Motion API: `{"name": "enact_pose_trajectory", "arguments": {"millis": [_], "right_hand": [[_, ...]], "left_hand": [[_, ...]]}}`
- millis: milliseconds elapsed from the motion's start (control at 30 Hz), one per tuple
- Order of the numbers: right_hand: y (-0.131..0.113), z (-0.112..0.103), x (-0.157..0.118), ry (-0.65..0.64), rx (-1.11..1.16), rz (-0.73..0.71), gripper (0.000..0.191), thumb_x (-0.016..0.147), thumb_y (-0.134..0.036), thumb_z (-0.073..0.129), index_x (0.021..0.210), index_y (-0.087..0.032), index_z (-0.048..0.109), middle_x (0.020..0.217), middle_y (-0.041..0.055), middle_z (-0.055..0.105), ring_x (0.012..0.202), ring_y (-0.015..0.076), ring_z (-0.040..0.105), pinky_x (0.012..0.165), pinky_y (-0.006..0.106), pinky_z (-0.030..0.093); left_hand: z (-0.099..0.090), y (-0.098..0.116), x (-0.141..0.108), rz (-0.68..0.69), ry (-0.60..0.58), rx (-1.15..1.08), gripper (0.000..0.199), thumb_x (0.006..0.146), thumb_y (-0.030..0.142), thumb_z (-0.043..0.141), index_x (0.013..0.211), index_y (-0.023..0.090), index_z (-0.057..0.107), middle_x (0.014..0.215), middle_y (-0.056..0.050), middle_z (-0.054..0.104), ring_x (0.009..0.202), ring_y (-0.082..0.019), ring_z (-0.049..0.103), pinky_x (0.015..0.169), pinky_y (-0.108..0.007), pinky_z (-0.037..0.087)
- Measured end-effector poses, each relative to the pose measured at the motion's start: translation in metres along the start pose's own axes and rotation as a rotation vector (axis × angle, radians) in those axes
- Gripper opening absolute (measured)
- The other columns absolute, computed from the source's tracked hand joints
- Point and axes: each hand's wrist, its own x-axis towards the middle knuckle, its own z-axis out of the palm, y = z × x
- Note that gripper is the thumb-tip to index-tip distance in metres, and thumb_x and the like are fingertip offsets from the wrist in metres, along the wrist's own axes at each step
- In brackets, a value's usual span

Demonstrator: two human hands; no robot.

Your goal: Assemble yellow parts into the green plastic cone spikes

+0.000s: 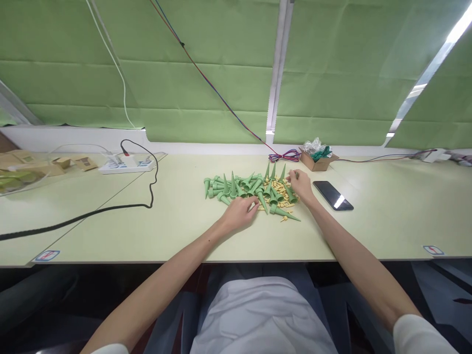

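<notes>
Hollow green plastic spikes (245, 183), cone-shaped with a collared wide end, lie heaped on the table; a few stand point up. Small yellow plastic pieces (280, 191) are scattered among them and to the right. At the near edge of the heap is my left hand (239, 213), its thumb and forefinger slightly parted with nothing visible between them. My right hand (301, 185) is at the heap's right side, fingers pinched together. A bit of green shows at its fingertips, too small to name. One green spike (283, 213) lies on its side between my hands, pointing right.
A black phone (333, 195) lies right of my right hand. Behind it stands a small cardboard box (317, 161) with clear plastic and green material. Coiled wires (284, 156) lie near the wall. At left are a power strip (127, 164) and a black cable (110, 209).
</notes>
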Motion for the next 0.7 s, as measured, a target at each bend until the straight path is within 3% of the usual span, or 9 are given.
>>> {"name": "enact_pose_trajectory", "arguments": {"millis": [100, 267, 500, 567, 700], "right_hand": [[0.001, 0.001, -0.001, 0.01, 0.069, 0.04, 0.042, 0.095, -0.049, 0.04, 0.082, -0.017, 0.064, 0.087, 0.0135, 0.075, 0.085, 0.0249, 0.071, 0.079, 0.034, 0.049], [-0.004, 0.001, -0.006, 0.072, 0.109, 0.058, 0.047, 0.097, -0.051, 0.034, 0.083, -0.016, 0.064, 0.085, 0.0141, 0.075, 0.086, 0.0251, 0.071, 0.082, 0.035, 0.048], [-0.041, -0.006, -0.027, 0.31, 0.063, -0.149, 0.049, 0.101, -0.046, 0.021, 0.092, -0.018, 0.061, 0.096, 0.0133, 0.074, 0.095, 0.0225, 0.067, 0.091, 0.035, 0.044], [-0.052, -0.006, -0.033, 0.244, 0.128, -0.198, 0.051, 0.101, -0.05, 0.022, 0.091, -0.018, 0.062, 0.092, 0.0123, 0.074, 0.091, 0.0217, 0.068, 0.087, 0.033, 0.046], [-0.067, 0.002, -0.039, -0.053, 0.333, -0.232, 0.06, 0.096, -0.064, 0.027, 0.09, -0.017, 0.066, 0.082, 0.0102, 0.073, 0.085, 0.022, 0.07, 0.083, 0.034, 0.051]], "left_hand": [[0.0, 0.0, 0.0, 0.0, -0.005, 0.002, 0.028, 0.093, 0.03, 0.045, 0.092, 0.018, 0.07, 0.053, 0.001, 0.054, 0.052, -0.015, 0.05, 0.057, -0.027, 0.034], [0.0, 0.0, 0.0, 0.004, -0.006, -0.008, 0.031, 0.095, 0.032, 0.044, 0.093, 0.018, 0.071, 0.054, 0.0, 0.056, 0.052, -0.015, 0.05, 0.058, -0.027, 0.034], [-0.002, 0.003, 0.001, 0.018, 0.047, -0.091, 0.037, 0.099, 0.041, 0.04, 0.099, 0.017, 0.069, 0.057, 0.001, 0.056, 0.054, -0.014, 0.05, 0.06, -0.027, 0.035], [-0.002, 0.003, 0.001, 0.027, 0.066, -0.094, 0.035, 0.099, 0.04, 0.041, 0.101, 0.017, 0.068, 0.065, -0.001, 0.061, 0.058, -0.014, 0.052, 0.061, -0.027, 0.036], [-0.003, 0.003, 0.001, 0.035, 0.107, -0.146, 0.035, 0.097, 0.043, 0.045, 0.114, 0.017, 0.061, 0.096, -0.006, 0.066, 0.061, -0.012, 0.053, 0.064, -0.026, 0.041]]}}
